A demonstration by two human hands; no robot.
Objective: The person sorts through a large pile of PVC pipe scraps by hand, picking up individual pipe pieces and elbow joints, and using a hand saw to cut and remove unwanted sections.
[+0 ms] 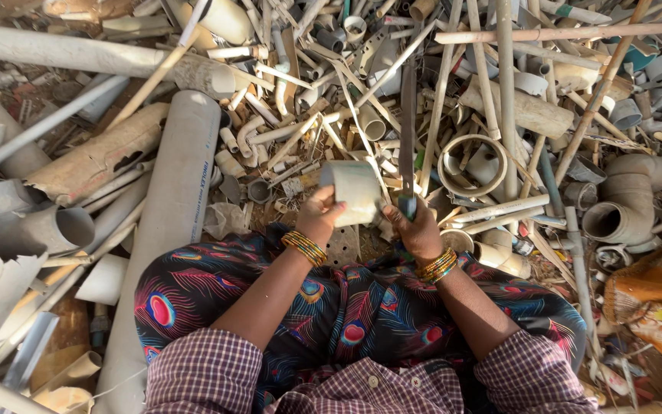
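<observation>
My left hand (319, 215) grips a short, wide piece of pale plastic pipe (355, 192), held up in front of me over my lap. My right hand (417, 228) is closed around the handle of a long dark flat blade (408, 123) that points away from me, its edge right beside the pipe piece. Both wrists wear yellow bangles. I sit in a dark cloth with a peacock-feather print (346, 307).
A heap of broken pale plastic pipes, elbows and rings surrounds me. A long thick pipe (174, 207) lies along my left. A large grey elbow fitting (622, 203) and a pipe ring (471, 165) lie to the right, orange cloth (657, 307) at far right.
</observation>
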